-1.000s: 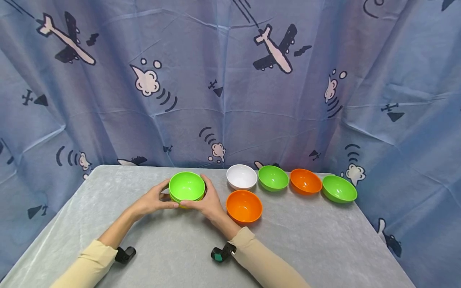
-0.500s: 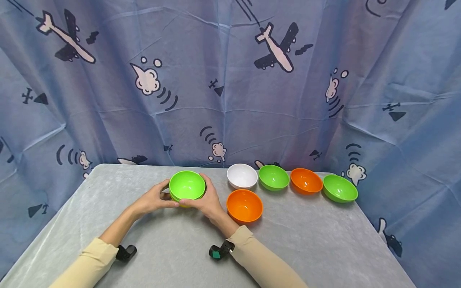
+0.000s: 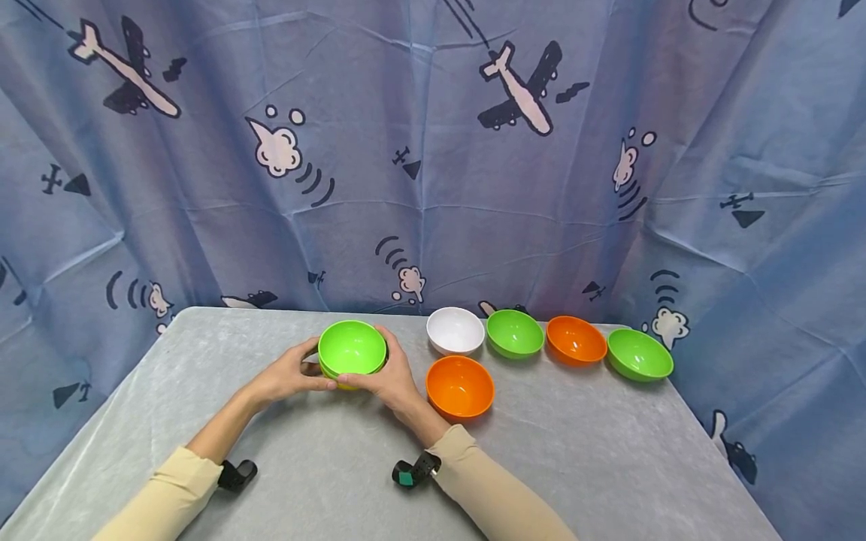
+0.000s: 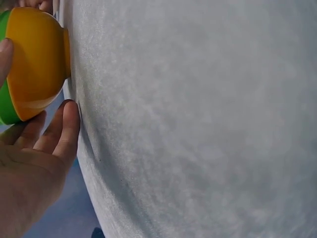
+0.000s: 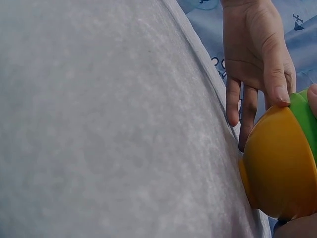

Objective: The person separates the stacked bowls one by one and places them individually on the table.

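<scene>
A green bowl point(image 3: 352, 347) sits nested in a yellow bowl point(image 4: 37, 57), upright toward the left side of the table. My left hand point(image 3: 287, 374) holds this stack from the left, its thumb at the front. From the right my right hand point(image 3: 391, 379) grips it, the thumb across the front below the green rim and the fingers round the far side. The yellow bowl point(image 5: 277, 163) shows its foot right at the cloth in both wrist views. Just right of my right hand stands an orange bowl point(image 3: 460, 387).
Along the back edge a white bowl point(image 3: 455, 330), a green bowl point(image 3: 516, 333), another orange bowl point(image 3: 576, 340) and a second loose green bowl point(image 3: 639, 355) stand in a row. A grey cloth covers the table point(image 3: 325, 466). Behind hangs a blue curtain point(image 3: 338, 150) with airplanes.
Both hands keep their hold on the stacked bowls with hardly any motion. The whole head view has shifted very slightly.
</scene>
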A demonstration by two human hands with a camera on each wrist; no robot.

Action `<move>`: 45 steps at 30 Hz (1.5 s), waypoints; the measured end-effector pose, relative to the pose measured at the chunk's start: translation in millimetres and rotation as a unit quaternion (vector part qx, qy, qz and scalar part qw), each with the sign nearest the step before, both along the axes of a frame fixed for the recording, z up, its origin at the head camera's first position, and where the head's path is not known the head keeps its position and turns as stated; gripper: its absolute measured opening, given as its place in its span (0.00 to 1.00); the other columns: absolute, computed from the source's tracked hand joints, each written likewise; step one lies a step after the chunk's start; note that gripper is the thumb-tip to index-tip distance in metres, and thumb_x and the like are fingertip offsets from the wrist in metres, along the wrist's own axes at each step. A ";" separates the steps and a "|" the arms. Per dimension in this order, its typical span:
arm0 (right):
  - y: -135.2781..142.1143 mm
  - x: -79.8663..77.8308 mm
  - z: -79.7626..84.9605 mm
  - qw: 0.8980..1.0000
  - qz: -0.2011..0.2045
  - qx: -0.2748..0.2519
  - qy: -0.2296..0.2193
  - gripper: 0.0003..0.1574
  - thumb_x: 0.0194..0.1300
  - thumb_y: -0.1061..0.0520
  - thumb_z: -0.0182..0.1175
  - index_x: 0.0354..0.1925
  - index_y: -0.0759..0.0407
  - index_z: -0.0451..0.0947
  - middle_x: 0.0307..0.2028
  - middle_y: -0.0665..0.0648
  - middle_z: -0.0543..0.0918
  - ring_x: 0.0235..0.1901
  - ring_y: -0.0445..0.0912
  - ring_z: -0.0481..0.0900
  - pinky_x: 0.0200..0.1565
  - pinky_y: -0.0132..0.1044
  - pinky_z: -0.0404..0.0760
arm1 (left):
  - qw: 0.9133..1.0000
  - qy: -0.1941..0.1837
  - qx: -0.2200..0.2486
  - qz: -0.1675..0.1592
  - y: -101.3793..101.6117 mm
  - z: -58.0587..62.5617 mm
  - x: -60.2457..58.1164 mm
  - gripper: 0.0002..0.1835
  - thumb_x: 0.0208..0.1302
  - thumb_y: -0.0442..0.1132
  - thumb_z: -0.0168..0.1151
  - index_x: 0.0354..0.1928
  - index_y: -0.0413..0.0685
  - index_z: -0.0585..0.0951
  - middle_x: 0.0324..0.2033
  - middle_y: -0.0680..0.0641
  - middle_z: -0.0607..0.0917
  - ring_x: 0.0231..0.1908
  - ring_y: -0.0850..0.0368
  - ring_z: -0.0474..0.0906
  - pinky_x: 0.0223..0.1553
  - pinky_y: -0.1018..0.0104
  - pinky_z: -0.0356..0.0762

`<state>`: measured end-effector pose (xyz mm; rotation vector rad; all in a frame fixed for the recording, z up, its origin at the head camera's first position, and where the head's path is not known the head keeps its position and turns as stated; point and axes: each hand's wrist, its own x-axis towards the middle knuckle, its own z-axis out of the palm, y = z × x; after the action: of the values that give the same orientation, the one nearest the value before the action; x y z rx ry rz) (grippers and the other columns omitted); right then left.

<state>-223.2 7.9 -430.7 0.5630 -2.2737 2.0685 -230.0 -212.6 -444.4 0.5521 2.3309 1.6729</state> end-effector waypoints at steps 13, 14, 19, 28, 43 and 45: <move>2.1 0.5 3.0 1.000 0.001 -0.002 0.004 0.57 0.41 0.61 0.77 0.66 0.62 0.59 0.58 0.61 0.69 0.55 0.55 0.69 0.55 0.47 0.69 | 1.000 0.006 0.003 -0.012 2.8 4.0 0.1 0.48 0.53 0.38 0.71 0.71 0.43 0.53 0.64 0.37 0.62 0.57 0.38 0.68 0.50 0.56 0.74; 2.1 0.4 4.0 1.000 0.000 -0.003 0.005 0.56 0.41 0.61 0.77 0.66 0.61 0.59 0.57 0.60 0.70 0.54 0.54 0.69 0.55 0.46 0.70 | 1.000 0.005 0.003 -0.009 2.6 3.9 0.0 0.48 0.53 0.38 0.71 0.71 0.43 0.53 0.64 0.38 0.62 0.57 0.39 0.68 0.50 0.57 0.74; 2.8 0.1 9.9 1.000 0.002 -0.013 0.016 0.54 0.43 0.61 0.76 0.65 0.60 0.61 0.56 0.57 0.71 0.52 0.49 0.71 0.53 0.42 0.71 | 1.000 -0.004 0.001 -0.002 1.3 3.5 -0.7 0.49 0.52 0.37 0.72 0.72 0.47 0.53 0.65 0.41 0.61 0.57 0.41 0.68 0.51 0.57 0.73; 2.9 -7.8 8.6 1.000 -0.012 -0.017 0.022 0.57 0.41 0.59 0.78 0.66 0.59 0.60 0.56 0.56 0.72 0.52 0.48 0.71 0.54 0.42 0.71 | 1.000 -0.014 -0.004 -0.001 0.4 4.0 -0.6 0.50 0.52 0.40 0.72 0.72 0.47 0.52 0.67 0.42 0.59 0.58 0.40 0.67 0.52 0.55 0.72; 13.9 -8.0 35.3 0.999 -0.020 -0.010 0.032 0.61 0.39 0.58 0.78 0.68 0.51 0.58 0.62 0.53 0.66 0.56 0.47 0.68 0.57 0.39 0.68 | 1.000 -0.009 -0.021 0.005 0.8 4.4 0.9 0.49 0.52 0.42 0.72 0.72 0.48 0.52 0.67 0.42 0.59 0.57 0.40 0.68 0.54 0.51 0.70; 17.7 -1.5 46.1 1.000 -0.011 -0.013 0.022 0.60 0.40 0.60 0.78 0.69 0.53 0.58 0.64 0.54 0.63 0.57 0.48 0.68 0.57 0.39 0.69 | 1.000 -0.008 -0.024 0.007 1.0 3.9 0.7 0.49 0.52 0.42 0.72 0.72 0.48 0.53 0.66 0.41 0.59 0.57 0.40 0.68 0.55 0.50 0.69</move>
<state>-224.6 25.7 -384.6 0.5742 -2.2166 2.0500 -229.3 -211.6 -440.5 0.5133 2.3629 1.6160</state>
